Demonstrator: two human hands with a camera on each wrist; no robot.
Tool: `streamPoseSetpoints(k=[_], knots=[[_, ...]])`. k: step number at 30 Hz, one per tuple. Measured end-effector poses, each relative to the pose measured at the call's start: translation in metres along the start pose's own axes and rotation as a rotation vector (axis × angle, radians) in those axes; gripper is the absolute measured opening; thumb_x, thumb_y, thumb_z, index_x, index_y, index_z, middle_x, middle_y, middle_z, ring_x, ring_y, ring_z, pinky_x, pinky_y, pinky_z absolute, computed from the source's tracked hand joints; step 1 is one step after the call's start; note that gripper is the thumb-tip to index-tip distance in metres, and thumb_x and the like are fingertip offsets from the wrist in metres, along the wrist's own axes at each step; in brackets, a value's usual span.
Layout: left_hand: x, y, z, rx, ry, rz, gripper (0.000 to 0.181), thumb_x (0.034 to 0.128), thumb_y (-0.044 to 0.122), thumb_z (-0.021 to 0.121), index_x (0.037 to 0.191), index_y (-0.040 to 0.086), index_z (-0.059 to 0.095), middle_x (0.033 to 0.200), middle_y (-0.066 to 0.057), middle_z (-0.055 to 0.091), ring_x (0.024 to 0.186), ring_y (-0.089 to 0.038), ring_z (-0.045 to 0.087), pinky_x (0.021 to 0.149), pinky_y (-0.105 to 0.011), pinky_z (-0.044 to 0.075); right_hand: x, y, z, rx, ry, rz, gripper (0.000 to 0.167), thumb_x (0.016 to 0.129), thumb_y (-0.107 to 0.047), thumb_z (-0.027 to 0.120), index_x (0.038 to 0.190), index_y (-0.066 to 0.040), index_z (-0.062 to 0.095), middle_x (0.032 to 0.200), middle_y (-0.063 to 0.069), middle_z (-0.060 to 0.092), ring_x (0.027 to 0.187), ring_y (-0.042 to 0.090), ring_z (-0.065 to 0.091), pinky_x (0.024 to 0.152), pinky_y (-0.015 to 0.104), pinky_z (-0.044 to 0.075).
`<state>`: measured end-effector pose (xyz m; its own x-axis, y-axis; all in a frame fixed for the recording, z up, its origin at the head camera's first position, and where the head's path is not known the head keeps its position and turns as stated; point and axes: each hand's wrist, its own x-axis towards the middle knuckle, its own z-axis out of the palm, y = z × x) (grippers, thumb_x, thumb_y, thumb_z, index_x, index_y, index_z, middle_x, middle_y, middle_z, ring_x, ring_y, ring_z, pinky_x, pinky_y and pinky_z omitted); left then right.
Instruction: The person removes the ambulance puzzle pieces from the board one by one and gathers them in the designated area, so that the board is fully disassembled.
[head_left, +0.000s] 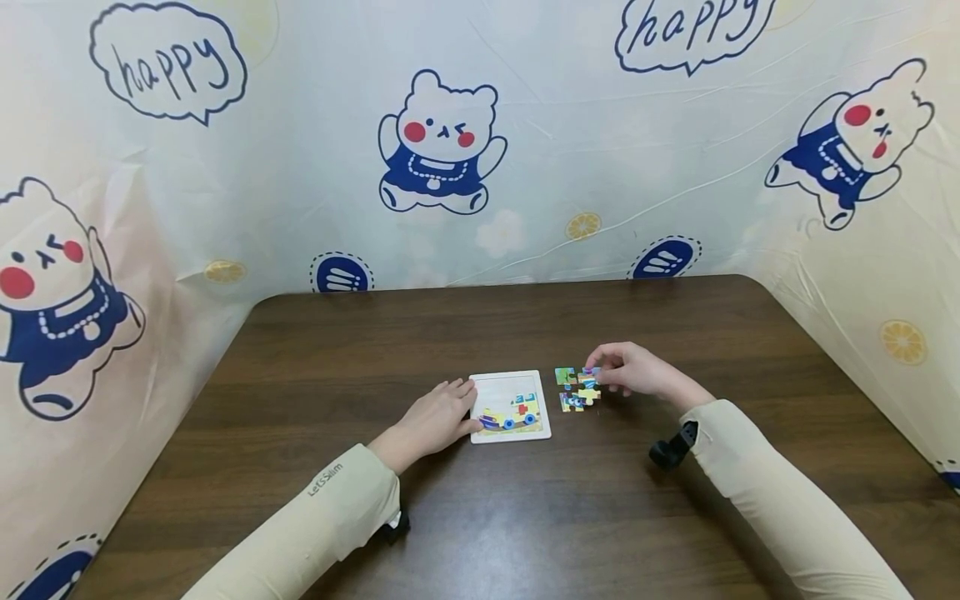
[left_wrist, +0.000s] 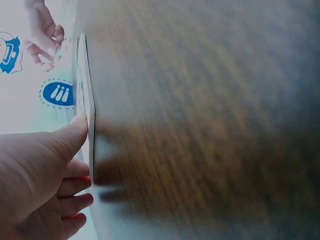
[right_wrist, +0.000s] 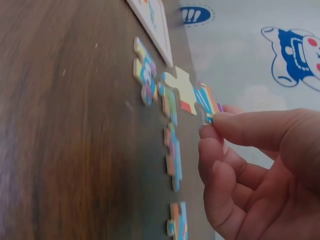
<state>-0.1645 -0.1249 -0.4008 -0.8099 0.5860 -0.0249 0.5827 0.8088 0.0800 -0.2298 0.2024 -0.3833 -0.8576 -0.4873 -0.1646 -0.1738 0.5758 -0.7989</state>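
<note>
A white puzzle tray lies on the table, with several joined pieces showing a vehicle picture along its lower part. My left hand rests at the tray's left side, thumb and fingertips touching the rim. To the right of the tray, my right hand pinches a striped puzzle piece between thumb and fingers. A pale yellow piece appears joined to it; both look raised off the table in the right wrist view. Beside them lie a green piece and a blue-and-yellow piece.
The brown wooden table has a cloth with printed bears behind and beside it. More loose pieces lie below my right hand's fingers. A black wrist strap is on the right sleeve.
</note>
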Motion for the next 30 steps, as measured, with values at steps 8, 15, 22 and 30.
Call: streamPoseSetpoints(k=[8, 15, 22, 30], knots=[[0.001, -0.001, 0.001, 0.002, 0.009, 0.003, 0.057, 0.0897, 0.037, 0.058, 0.126, -0.006, 0.052, 0.134, -0.019, 0.045, 0.125, -0.032, 0.039, 0.103, -0.042, 0.029, -0.007, 0.012, -0.006, -0.039, -0.027, 0.047, 0.014, 0.088, -0.002, 0.058, 0.102, -0.002, 0.060, 0.064, 0.007, 0.050, 0.056, 0.021, 0.049, 0.045, 0.029, 0.042], [0.001, 0.000, 0.001, -0.001, -0.002, -0.011, 0.057, 0.0896, 0.037, 0.058, 0.127, -0.006, 0.051, 0.134, -0.019, 0.045, 0.126, -0.032, 0.038, 0.103, -0.042, 0.029, -0.006, 0.019, -0.004, -0.095, -0.043, 0.065, 0.013, 0.088, -0.002, 0.057, 0.100, -0.004, 0.062, 0.064, 0.006, 0.050, 0.056, 0.019, 0.049, 0.045, 0.029, 0.042], [0.001, 0.000, 0.001, 0.005, -0.013, -0.021, 0.058, 0.0898, 0.038, 0.057, 0.127, -0.006, 0.051, 0.135, -0.018, 0.044, 0.127, -0.031, 0.038, 0.103, -0.042, 0.028, -0.005, 0.018, -0.001, -0.148, -0.031, 0.076, 0.013, 0.088, -0.002, 0.057, 0.099, -0.006, 0.063, 0.065, 0.007, 0.050, 0.056, 0.020, 0.049, 0.045, 0.030, 0.043], [0.000, 0.001, 0.000, 0.011, -0.012, -0.018, 0.058, 0.0898, 0.038, 0.057, 0.127, -0.005, 0.051, 0.135, -0.018, 0.044, 0.127, -0.031, 0.038, 0.103, -0.041, 0.028, -0.005, 0.016, -0.001, -0.189, -0.022, 0.085, 0.014, 0.089, -0.003, 0.057, 0.100, -0.006, 0.063, 0.066, 0.006, 0.050, 0.058, 0.020, 0.050, 0.049, 0.032, 0.046]])
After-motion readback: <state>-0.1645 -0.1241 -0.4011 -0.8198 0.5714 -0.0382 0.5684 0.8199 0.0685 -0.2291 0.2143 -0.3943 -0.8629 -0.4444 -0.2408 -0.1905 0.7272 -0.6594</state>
